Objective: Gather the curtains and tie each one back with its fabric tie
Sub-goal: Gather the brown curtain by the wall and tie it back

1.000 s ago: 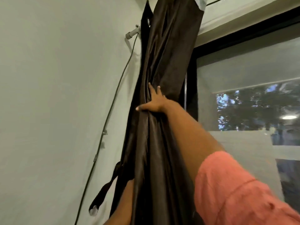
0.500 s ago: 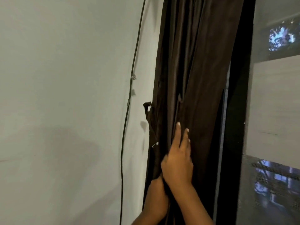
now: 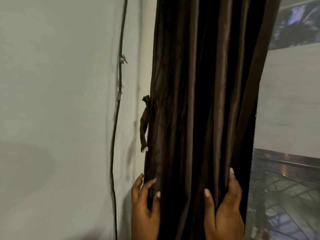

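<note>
A dark brown satin curtain (image 3: 204, 101) hangs in gathered folds between the pale wall and the window. Its matching fabric tie (image 3: 144, 125) dangles loose at the curtain's left edge, fixed to the wall at its top end. My left hand (image 3: 144, 205) grips the curtain's left edge near the bottom of the view, thumb in front and fingers behind the fabric. My right hand (image 3: 223, 210) grips the right side of the bundle, thumb across the front folds and fingers wrapped round the right edge. Both hands are well below the tie.
A black cable (image 3: 117, 118) runs down the pale wall (image 3: 52, 101) left of the curtain, held by small clips. On the right, the window (image 3: 285, 170) has a white blind and dark glass behind.
My hands were stacked together at the curtain's middle. They have spread apart and now hold the left and right sides of the bundle. The view has moved closer and lower.
</note>
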